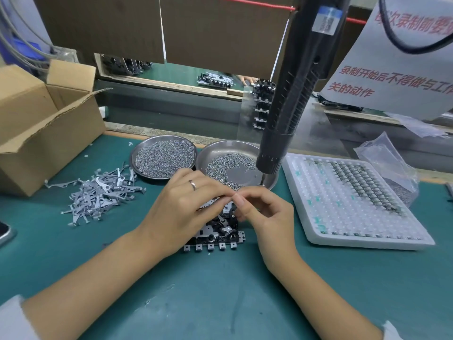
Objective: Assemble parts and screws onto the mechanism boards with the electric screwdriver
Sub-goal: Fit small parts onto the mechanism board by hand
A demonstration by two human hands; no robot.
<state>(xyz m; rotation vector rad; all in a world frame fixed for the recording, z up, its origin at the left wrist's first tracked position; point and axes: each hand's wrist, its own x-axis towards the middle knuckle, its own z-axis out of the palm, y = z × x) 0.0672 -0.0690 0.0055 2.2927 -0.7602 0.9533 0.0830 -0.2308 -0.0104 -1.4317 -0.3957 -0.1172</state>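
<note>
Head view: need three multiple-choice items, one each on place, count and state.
1. Where does the pile of grey metal levers lie?
A. in the cardboard box
B. on the green mat left of the hands
C. in the white tray

2. How many round steel dishes of screws are there?
A. one
B. two
C. four

3. What is the electric screwdriver doing?
A. hanging unheld
B. gripped by the right hand
C. lying on the mat

Answers:
1 B: the levers lie loose on the mat beside the left hand.
2 B: left dish and right dish.
3 A: both hands, the right hand included, work at the mechanism board.
</note>
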